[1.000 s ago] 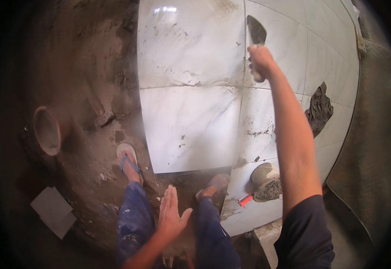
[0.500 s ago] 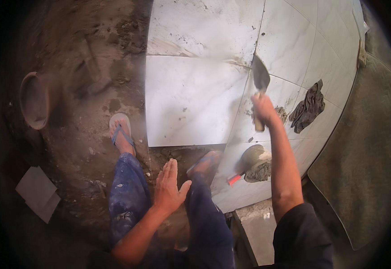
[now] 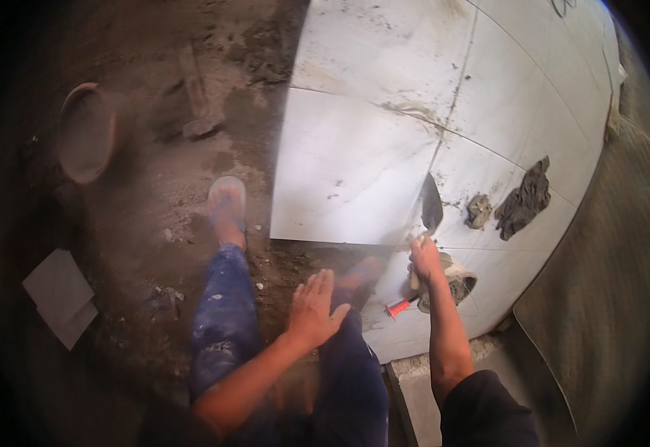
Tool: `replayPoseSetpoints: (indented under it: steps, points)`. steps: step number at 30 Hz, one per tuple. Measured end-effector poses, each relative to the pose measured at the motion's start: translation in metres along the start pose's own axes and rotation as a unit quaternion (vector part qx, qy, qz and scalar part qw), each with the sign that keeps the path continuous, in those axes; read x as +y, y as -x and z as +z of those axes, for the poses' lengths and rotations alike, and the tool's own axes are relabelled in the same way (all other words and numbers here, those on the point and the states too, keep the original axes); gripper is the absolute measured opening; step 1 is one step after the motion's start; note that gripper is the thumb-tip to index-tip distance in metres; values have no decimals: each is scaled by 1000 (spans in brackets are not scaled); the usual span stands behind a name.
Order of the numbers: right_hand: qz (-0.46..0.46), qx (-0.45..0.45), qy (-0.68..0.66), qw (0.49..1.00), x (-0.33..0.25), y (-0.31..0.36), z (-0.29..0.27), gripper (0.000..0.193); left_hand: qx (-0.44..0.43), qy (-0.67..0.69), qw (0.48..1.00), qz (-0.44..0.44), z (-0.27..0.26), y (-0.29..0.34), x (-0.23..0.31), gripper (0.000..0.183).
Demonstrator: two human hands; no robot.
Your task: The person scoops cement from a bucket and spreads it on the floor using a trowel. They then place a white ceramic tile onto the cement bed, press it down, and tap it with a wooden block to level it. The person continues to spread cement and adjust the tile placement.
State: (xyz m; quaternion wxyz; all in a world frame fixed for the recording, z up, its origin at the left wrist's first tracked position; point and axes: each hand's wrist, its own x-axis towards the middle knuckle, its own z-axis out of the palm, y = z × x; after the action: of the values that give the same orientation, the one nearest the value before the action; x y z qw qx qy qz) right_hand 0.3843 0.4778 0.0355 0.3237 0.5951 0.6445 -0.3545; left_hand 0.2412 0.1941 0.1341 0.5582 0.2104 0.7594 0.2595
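My right hand [image 3: 426, 257] is closed around the handle of a trowel [image 3: 431, 205]. The trowel's dark blade points away from me, over the near right corner of a large white tile [image 3: 351, 175]. Just right of that hand lies a pale rounded container [image 3: 448, 279] with grey mortar at its mouth, partly hidden by the hand. A red-handled tool [image 3: 398, 308] rests beside it. With fingers stretched, my left hand [image 3: 312, 309] hovers near my right knee and holds nothing.
Right of the trowel lie a dark crumpled rag [image 3: 525, 200] and a smaller grey clump [image 3: 478, 211]. On the dirt at left are a round basin [image 3: 86, 134], a hammer-like tool [image 3: 200, 97] and grey tile pieces [image 3: 60, 298]. A dark mat [image 3: 608, 246] lies at right.
My right hand has brought the trowel nearer to me, from the far joint to the tile's near right corner. My left hand stays open. The whole view has shifted.
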Motion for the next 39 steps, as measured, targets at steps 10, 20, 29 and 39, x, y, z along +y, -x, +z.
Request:
replayPoseSetpoints:
  steps: [10, 20, 29, 39]
  points:
    - [-48, 2, 73, 996, 111, 20, 51, 34, 11, -4, 1000, 8, 1, 4, 1, 76]
    - [-6, 105, 4, 994, 31, 94, 15, 34, 7, -1, 1000, 25, -3, 5, 4, 75]
    - [-34, 67, -153, 985, -93, -62, -56, 30, -15, 7, 1000, 10, -4, -1, 3, 76]
    - [-9, -9, -72, 997, -127, -64, -91, 29, -16, 8, 1000, 15, 6, 9, 3, 74]
